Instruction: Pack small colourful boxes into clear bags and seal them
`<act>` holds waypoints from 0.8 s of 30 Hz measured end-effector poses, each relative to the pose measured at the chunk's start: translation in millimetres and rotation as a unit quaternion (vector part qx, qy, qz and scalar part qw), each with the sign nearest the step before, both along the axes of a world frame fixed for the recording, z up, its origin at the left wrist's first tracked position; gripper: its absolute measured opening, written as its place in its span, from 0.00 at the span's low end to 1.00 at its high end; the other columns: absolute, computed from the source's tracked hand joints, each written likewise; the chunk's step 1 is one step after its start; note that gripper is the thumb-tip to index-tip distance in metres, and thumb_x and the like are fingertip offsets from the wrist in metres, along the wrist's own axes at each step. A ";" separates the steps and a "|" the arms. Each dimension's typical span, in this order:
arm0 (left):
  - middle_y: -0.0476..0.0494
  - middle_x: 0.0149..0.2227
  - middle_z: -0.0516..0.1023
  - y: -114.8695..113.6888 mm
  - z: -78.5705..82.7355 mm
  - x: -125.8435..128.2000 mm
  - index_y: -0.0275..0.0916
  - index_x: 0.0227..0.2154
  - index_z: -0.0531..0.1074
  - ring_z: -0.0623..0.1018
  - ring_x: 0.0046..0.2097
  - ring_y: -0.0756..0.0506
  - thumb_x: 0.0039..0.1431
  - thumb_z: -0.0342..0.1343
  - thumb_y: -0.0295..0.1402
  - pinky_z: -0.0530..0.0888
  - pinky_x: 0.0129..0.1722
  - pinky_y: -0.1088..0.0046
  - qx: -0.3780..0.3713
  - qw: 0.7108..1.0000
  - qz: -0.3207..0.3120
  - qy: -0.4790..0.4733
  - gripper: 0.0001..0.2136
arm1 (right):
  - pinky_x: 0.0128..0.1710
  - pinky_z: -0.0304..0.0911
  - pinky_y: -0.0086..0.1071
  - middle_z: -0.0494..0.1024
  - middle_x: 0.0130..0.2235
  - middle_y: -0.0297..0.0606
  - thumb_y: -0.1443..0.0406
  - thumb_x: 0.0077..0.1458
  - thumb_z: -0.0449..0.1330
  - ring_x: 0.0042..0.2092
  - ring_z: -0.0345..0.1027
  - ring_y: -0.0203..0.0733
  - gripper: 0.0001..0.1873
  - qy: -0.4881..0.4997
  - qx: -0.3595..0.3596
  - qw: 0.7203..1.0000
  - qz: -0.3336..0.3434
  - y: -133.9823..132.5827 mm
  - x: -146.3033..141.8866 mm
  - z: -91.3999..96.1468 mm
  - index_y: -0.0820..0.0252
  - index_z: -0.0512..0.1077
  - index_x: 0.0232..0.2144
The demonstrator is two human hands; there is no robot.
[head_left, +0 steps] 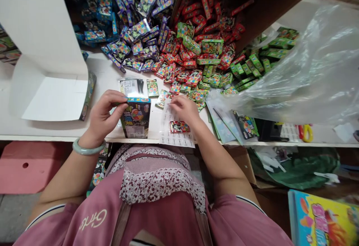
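My left hand (108, 113) pinches the top left corner of a black printed box (137, 117), which stands upright near the table's front edge. Over a sheet of round clear stickers (176, 139) is my right hand (185, 107), its thumb and fingertips closed together near the sheet's upper part. Whatever lies between those fingertips is too small to make out. A small red packet (179, 126) rests on the sheet. Just beyond the black box are a small green box (152, 88) and a clear-wrapped pack with a barcode label (131, 86).
Heaped small boxes in blue (103, 10), purple (140, 29), red (196, 14) and green (252, 66) fill the back. An open white carton (53, 96) stands left. On the right are a clear plastic bag (303, 70) and yellow-handled scissors (307, 133).
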State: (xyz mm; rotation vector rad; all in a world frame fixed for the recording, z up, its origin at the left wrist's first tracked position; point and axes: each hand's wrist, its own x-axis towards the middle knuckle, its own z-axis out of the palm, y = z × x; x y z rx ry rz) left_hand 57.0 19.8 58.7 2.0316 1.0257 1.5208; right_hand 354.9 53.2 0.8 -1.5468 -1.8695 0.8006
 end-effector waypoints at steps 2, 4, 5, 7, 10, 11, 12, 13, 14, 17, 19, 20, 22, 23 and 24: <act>0.48 0.36 0.77 0.2 2.1 1.4 0.45 0.39 0.75 0.77 0.38 0.48 0.62 0.60 0.31 0.76 0.35 0.71 0.009 1.000 -0.014 0.003 0.03 | 0.42 0.69 0.39 0.79 0.33 0.35 0.63 0.55 0.64 0.37 0.73 0.40 0.06 0.112 -0.032 0.993 -0.012 5.1 6.2 7.9 0.56 0.72 0.28; 0.48 0.35 0.77 0.9 4.4 1.7 0.45 0.38 0.74 0.77 0.38 0.48 0.62 0.60 0.31 0.76 0.36 0.70 0.004 1.000 -0.026 0.013 0.03 | 0.39 0.69 0.37 0.76 0.30 0.31 0.59 0.56 0.64 0.33 0.70 0.37 0.09 0.198 -0.023 0.980 -0.002 9.8 6.0 27.7 0.55 0.71 0.28; 0.48 0.34 0.76 1.5 5.4 1.6 0.44 0.37 0.73 0.76 0.37 0.48 0.62 0.60 0.31 0.76 0.36 0.69 -0.001 0.999 -0.029 0.019 0.03 | 0.38 0.69 0.36 0.75 0.30 0.30 0.57 0.56 0.65 0.33 0.69 0.36 0.10 0.218 -0.004 0.976 0.018 11.0 2.1 42.0 0.55 0.71 0.29; 0.48 0.33 0.75 3.1 6.8 1.5 0.44 0.36 0.73 0.76 0.37 0.48 0.62 0.61 0.32 0.75 0.36 0.69 -0.013 0.999 -0.030 0.028 0.02 | 0.38 0.68 0.35 0.74 0.31 0.30 0.55 0.56 0.66 0.34 0.69 0.35 0.11 0.227 0.013 0.969 0.092 10.7 -13.9 76.1 0.54 0.72 0.30; 0.48 0.33 0.74 6.5 6.3 2.7 0.44 0.35 0.72 0.75 0.35 0.48 0.63 0.59 0.32 0.74 0.35 0.69 -0.015 0.999 -0.030 0.022 0.02 | 0.38 0.66 0.34 0.73 0.31 0.29 0.57 0.58 0.65 0.35 0.67 0.35 0.10 0.177 0.016 0.960 0.219 9.1 -50.6 122.8 0.56 0.72 0.31; 0.48 0.32 0.74 7.8 5.4 3.6 0.44 0.35 0.71 0.74 0.35 0.48 0.64 0.58 0.33 0.73 0.35 0.69 -0.013 0.999 -0.031 0.018 0.02 | 0.38 0.65 0.33 0.72 0.30 0.29 0.58 0.58 0.64 0.35 0.67 0.34 0.09 0.150 0.017 0.956 0.251 10.2 -62.9 133.1 0.57 0.72 0.31; 0.48 0.32 0.74 9.2 4.2 4.4 0.43 0.34 0.71 0.74 0.35 0.48 0.65 0.58 0.33 0.73 0.35 0.69 -0.010 0.999 -0.032 0.016 0.03 | 0.38 0.64 0.32 0.71 0.30 0.29 0.60 0.59 0.64 0.35 0.66 0.34 0.09 0.123 0.019 0.953 0.277 12.5 -73.8 140.0 0.58 0.72 0.31; 0.48 0.32 0.73 10.6 2.7 5.3 0.43 0.34 0.70 0.74 0.35 0.48 0.66 0.57 0.34 0.73 0.35 0.70 -0.009 0.999 -0.032 0.016 0.04 | 0.37 0.62 0.31 0.70 0.29 0.28 0.61 0.59 0.64 0.35 0.65 0.34 0.08 0.095 0.019 0.950 0.295 15.8 -82.8 143.7 0.59 0.71 0.31; 0.48 0.32 0.73 11.9 1.1 5.9 0.43 0.34 0.70 0.74 0.35 0.48 0.66 0.56 0.35 0.73 0.36 0.70 -0.008 0.999 -0.032 0.017 0.05 | 0.37 0.61 0.31 0.69 0.29 0.28 0.62 0.59 0.63 0.34 0.64 0.33 0.08 0.067 0.017 0.949 0.309 19.8 -89.7 145.0 0.59 0.71 0.30; 0.48 0.33 0.73 15.4 -3.9 6.6 0.42 0.36 0.69 0.74 0.37 0.48 0.68 0.54 0.36 0.73 0.38 0.70 -0.004 0.999 -0.034 0.023 0.05 | 0.35 0.58 0.29 0.68 0.29 0.29 0.66 0.59 0.61 0.33 0.61 0.32 0.06 -0.004 0.001 0.943 0.332 31.4 -98.5 141.4 0.60 0.68 0.30; 0.48 0.34 0.73 17.2 -6.4 6.2 0.43 0.37 0.69 0.74 0.37 0.49 0.68 0.53 0.35 0.72 0.38 0.69 0.004 0.999 -0.042 0.021 0.04 | 0.35 0.57 0.29 0.68 0.30 0.29 0.67 0.60 0.61 0.34 0.61 0.32 0.06 -0.030 -0.011 0.940 0.339 36.3 -98.6 138.4 0.60 0.68 0.31; 0.49 0.34 0.73 17.9 -7.1 6.0 0.43 0.37 0.69 0.74 0.37 0.49 0.69 0.53 0.35 0.72 0.38 0.69 0.009 0.999 -0.045 0.019 0.04 | 0.35 0.56 0.29 0.68 0.30 0.29 0.67 0.60 0.60 0.34 0.61 0.32 0.05 -0.036 -0.017 0.939 0.341 37.8 -98.1 137.3 0.60 0.67 0.32; 0.49 0.34 0.73 19.1 -7.6 5.8 0.43 0.37 0.69 0.74 0.36 0.49 0.70 0.52 0.37 0.72 0.39 0.69 0.013 0.999 -0.046 0.015 0.05 | 0.35 0.56 0.29 0.67 0.30 0.29 0.67 0.61 0.60 0.34 0.61 0.32 0.05 -0.039 -0.024 0.938 0.343 39.9 -97.0 135.7 0.60 0.68 0.32; 0.49 0.34 0.73 19.5 -7.5 5.9 0.43 0.37 0.69 0.74 0.36 0.48 0.70 0.51 0.38 0.72 0.39 0.68 0.012 0.999 -0.046 0.013 0.07 | 0.36 0.56 0.29 0.67 0.30 0.29 0.67 0.61 0.60 0.34 0.61 0.32 0.05 -0.037 -0.028 0.938 0.344 40.7 -96.6 135.1 0.60 0.68 0.33; 0.49 0.34 0.73 20.0 -7.2 6.1 0.44 0.37 0.69 0.74 0.36 0.48 0.71 0.50 0.40 0.72 0.39 0.68 0.008 0.999 -0.046 0.012 0.08 | 0.36 0.56 0.29 0.67 0.30 0.29 0.67 0.61 0.60 0.35 0.61 0.32 0.04 -0.036 -0.030 0.938 0.344 41.7 -96.2 134.5 0.60 0.69 0.33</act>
